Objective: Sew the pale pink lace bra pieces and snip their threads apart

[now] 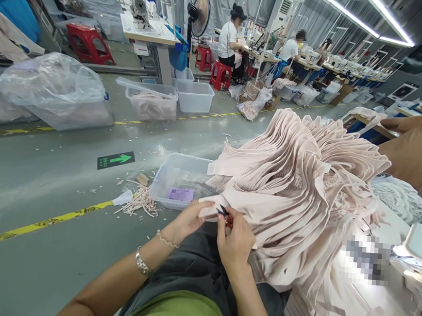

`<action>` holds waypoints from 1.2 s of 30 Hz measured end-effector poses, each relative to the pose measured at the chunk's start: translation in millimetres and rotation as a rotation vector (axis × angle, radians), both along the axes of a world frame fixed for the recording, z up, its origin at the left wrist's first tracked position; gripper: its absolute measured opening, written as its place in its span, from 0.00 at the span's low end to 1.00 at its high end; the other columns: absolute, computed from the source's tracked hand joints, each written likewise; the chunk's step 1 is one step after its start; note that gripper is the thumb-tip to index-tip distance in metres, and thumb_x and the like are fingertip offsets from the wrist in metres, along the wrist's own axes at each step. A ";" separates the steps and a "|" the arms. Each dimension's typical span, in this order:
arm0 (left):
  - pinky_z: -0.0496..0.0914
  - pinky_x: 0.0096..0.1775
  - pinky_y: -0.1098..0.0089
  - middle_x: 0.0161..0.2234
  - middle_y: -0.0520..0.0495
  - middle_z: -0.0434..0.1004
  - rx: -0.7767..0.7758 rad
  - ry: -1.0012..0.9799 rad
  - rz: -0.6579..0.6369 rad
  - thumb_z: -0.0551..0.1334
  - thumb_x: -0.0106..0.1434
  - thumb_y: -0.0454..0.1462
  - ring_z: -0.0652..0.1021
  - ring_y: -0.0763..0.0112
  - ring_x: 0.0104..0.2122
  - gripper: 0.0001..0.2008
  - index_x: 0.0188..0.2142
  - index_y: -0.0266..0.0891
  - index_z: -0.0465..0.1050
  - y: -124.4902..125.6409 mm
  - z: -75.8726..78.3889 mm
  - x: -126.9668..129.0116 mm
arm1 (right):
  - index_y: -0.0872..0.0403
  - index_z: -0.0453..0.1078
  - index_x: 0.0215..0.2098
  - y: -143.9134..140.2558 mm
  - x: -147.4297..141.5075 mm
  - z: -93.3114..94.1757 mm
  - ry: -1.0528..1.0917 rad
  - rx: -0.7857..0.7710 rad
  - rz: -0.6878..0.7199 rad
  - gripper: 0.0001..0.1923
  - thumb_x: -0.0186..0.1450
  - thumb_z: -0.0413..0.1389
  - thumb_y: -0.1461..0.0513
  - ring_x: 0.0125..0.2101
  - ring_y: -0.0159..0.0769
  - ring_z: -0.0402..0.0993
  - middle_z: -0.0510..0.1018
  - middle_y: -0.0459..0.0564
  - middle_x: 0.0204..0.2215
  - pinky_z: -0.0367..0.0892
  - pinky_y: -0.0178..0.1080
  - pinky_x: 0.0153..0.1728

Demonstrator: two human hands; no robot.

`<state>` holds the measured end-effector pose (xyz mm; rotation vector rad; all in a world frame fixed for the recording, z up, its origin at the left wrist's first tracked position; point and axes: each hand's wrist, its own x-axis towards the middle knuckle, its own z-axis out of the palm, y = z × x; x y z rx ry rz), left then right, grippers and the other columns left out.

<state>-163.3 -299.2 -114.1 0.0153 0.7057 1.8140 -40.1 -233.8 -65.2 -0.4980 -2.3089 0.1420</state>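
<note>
A large heap of pale pink garments [278,183] spills over the table edge towards my lap. My left hand [190,218] pinches the end of one pale pink garment piece [210,207] between thumb and fingers. Close beside it, my right hand [237,238] grips small thread snips [223,210] with dark blades and a reddish handle. The blades point up and left and lie against the cloth edge; whether they are cutting it I cannot tell. My right fingers partly hide the handle.
A clear plastic bin [161,185] with a purple label stands on the floor ahead, with pale fabric scraps [141,201] beside it. On the right is a white sewing table [378,307] with a machine [421,242]. Someone's brown-clothed body [416,150] is beyond the heap.
</note>
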 end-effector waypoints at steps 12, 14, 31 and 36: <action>0.76 0.38 0.66 0.36 0.40 0.82 0.033 -0.209 0.053 0.57 0.68 0.34 0.82 0.62 0.33 0.12 0.48 0.30 0.73 -0.2 32.8 0.0 | 0.56 0.69 0.41 -0.1 1.9 4.0 -0.057 0.046 -0.100 0.14 0.73 0.46 0.57 0.26 0.33 0.76 0.80 0.49 0.29 0.60 0.34 0.26; 0.76 0.41 0.65 0.34 0.40 0.82 0.029 -0.193 0.061 0.58 0.67 0.33 0.82 0.62 0.34 0.11 0.47 0.30 0.74 -1.1 33.0 1.2 | 0.55 0.70 0.39 1.1 -1.2 4.6 -0.118 0.086 -0.118 0.14 0.73 0.46 0.57 0.25 0.34 0.76 0.80 0.48 0.28 0.57 0.35 0.25; 0.74 0.37 0.71 0.32 0.42 0.82 -0.028 -0.015 0.105 0.66 0.56 0.27 0.80 0.67 0.31 0.07 0.36 0.30 0.78 -5.3 12.5 4.3 | 0.57 0.70 0.41 4.5 -2.0 -5.0 -0.021 0.004 -0.038 0.14 0.72 0.47 0.57 0.26 0.33 0.76 0.80 0.49 0.28 0.62 0.34 0.28; 0.76 0.36 0.63 0.41 0.35 0.81 -0.039 -0.186 0.020 0.59 0.66 0.36 0.81 0.58 0.35 0.13 0.46 0.28 0.74 -6.5 28.8 -6.9 | 0.56 0.69 0.41 -4.3 5.0 -4.9 -0.016 0.013 -0.047 0.13 0.72 0.47 0.57 0.26 0.33 0.76 0.80 0.49 0.28 0.62 0.33 0.27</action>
